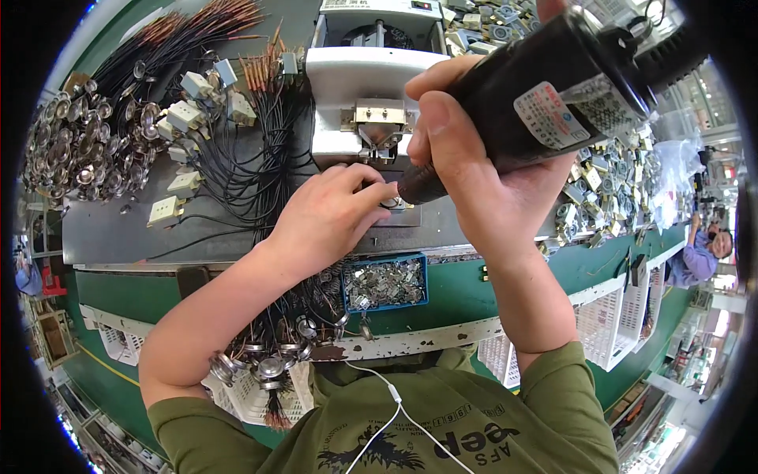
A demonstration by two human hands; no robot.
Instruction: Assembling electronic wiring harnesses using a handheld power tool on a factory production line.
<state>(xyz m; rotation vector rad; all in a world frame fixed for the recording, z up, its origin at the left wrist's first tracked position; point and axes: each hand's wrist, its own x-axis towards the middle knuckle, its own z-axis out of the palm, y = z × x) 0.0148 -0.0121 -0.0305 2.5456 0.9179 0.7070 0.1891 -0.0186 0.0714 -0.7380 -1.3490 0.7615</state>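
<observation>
My right hand (474, 158) is wrapped round a black electric screwdriver (505, 103), which tilts down to the left. Its tip end reaches the work spot beside the fingers of my left hand (335, 201). Those fingers are bent and pinched at a small light-coloured part (397, 203) on the metal plate, mostly hidden by fingers and tool. Just beyond stands a white machine (332, 103) with a metal fixture (380, 118) on its front. Left of my left hand lies a bundle of black wires (272, 158), some ending in white blocks (185, 116).
Round metal parts (91, 146) are heaped at the far left. Small white and grey switch-like parts (596, 186) cover the right side. A blue tray (384, 283) of small metal pieces sits at the front edge. White crates (604, 324) stand below; another person (699, 257) is at far right.
</observation>
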